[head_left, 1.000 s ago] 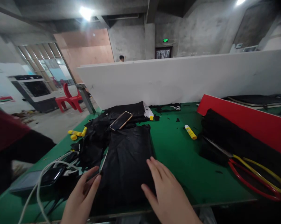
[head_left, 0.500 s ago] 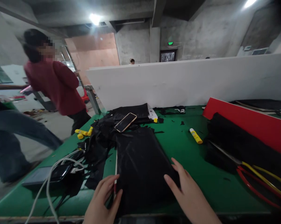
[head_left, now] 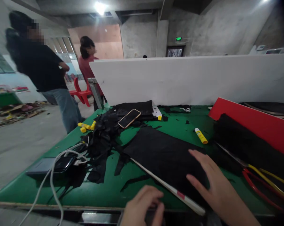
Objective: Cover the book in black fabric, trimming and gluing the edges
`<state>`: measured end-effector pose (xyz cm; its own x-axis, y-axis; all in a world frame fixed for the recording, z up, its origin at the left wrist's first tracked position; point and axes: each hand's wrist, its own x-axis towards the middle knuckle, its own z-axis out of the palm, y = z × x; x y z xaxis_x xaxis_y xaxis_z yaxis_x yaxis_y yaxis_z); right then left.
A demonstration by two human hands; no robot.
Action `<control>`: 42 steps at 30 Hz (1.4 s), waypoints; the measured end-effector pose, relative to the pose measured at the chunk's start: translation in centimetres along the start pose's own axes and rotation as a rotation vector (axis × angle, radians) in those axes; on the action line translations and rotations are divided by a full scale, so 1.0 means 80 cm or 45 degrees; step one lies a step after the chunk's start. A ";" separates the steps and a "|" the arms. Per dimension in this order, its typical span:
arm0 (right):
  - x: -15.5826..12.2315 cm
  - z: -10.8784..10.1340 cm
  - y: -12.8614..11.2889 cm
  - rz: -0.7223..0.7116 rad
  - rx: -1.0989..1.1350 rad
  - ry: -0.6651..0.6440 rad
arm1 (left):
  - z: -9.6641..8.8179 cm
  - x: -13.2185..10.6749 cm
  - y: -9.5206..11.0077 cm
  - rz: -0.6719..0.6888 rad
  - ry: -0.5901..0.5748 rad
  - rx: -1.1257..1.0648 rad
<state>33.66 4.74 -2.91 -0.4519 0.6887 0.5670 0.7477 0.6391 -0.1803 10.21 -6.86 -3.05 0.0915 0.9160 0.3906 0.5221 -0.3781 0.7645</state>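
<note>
A flat panel covered in black cloth (head_left: 161, 153) lies slanted on the green table, its pale edge (head_left: 153, 177) with a short red band facing me. My right hand (head_left: 217, 188) is over the panel's right part, thumb and fingers spread, holding nothing; whether it touches the cloth is hard to tell. Close to the near edge, but apart from it, is my left hand (head_left: 143, 204), fingers loosely curled with a gap to the thumb and nothing between them. Beyond the panel a phone (head_left: 129, 118) rests on black scraps (head_left: 104, 135).
Scissors with red and yellow handles (head_left: 252, 171) lie at right near a red board (head_left: 248, 125). A glue stick (head_left: 200, 136) is behind the panel. Cables (head_left: 51, 175) and a dark device (head_left: 64, 164) occupy the left. A white board (head_left: 179, 81) stands behind; two people are at left.
The black panel has turned from pointing away from me to lying slanted. Both hands have shifted right, and the left has come off the panel's edge. The people at left have moved.
</note>
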 end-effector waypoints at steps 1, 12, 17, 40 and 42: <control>-0.010 -0.003 -0.005 -0.108 -0.052 -0.019 | -0.012 0.006 -0.001 -0.020 0.083 0.095; -0.069 0.011 -0.008 -0.414 -0.270 0.109 | -0.096 0.060 -0.106 -0.206 0.191 0.735; -0.070 0.005 -0.003 -0.325 -0.225 0.017 | -0.105 0.069 -0.110 -0.137 0.213 0.938; -0.027 0.028 0.123 -0.064 -0.219 -0.063 | -0.153 0.037 -0.134 -0.058 -0.174 1.289; -0.019 0.033 0.136 0.003 -0.291 -0.044 | -0.157 0.037 -0.134 -0.049 -0.099 1.417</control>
<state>41.18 11.52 -7.84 -0.4636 0.7038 0.5382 0.8376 0.5462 0.0072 -5.74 -1.80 -3.65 0.0916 0.9452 0.3133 0.9906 -0.0543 -0.1259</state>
